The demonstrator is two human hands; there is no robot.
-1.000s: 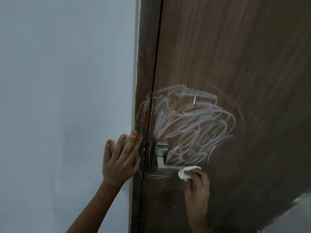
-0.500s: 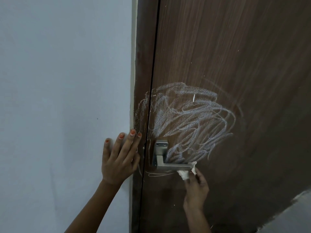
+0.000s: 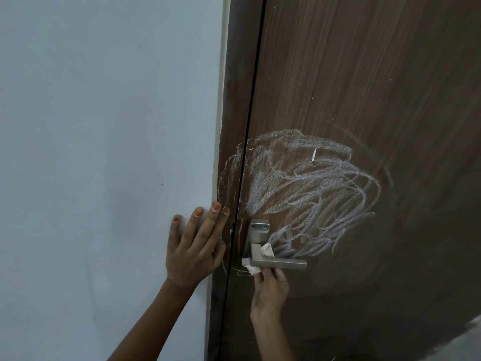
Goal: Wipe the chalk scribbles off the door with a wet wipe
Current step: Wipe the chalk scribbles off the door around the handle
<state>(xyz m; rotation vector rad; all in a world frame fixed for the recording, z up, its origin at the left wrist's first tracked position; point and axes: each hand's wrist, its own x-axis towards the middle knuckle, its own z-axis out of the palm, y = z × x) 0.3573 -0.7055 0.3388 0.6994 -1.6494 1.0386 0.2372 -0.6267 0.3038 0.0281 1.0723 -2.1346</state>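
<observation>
White chalk scribbles [image 3: 307,194] cover the brown wooden door [image 3: 364,87] above and right of the metal lever handle [image 3: 276,262], spilling left onto the door frame. My right hand [image 3: 269,290] is below the handle and grips a white wet wipe [image 3: 251,268], pushed behind the lever near its base; a fold of the wipe shows above the lever. My left hand [image 3: 194,248] lies flat with spread fingers on the pale wall [image 3: 104,152] at the frame's edge.
The door frame [image 3: 229,126] runs vertically between wall and door, with a dark gap along the door's edge. A pale floor patch [image 3: 463,342] shows at the lower right.
My right hand has slid the wipe left along the underside of the handle, from its free end to its base. The left hand stays pressed on the wall.
</observation>
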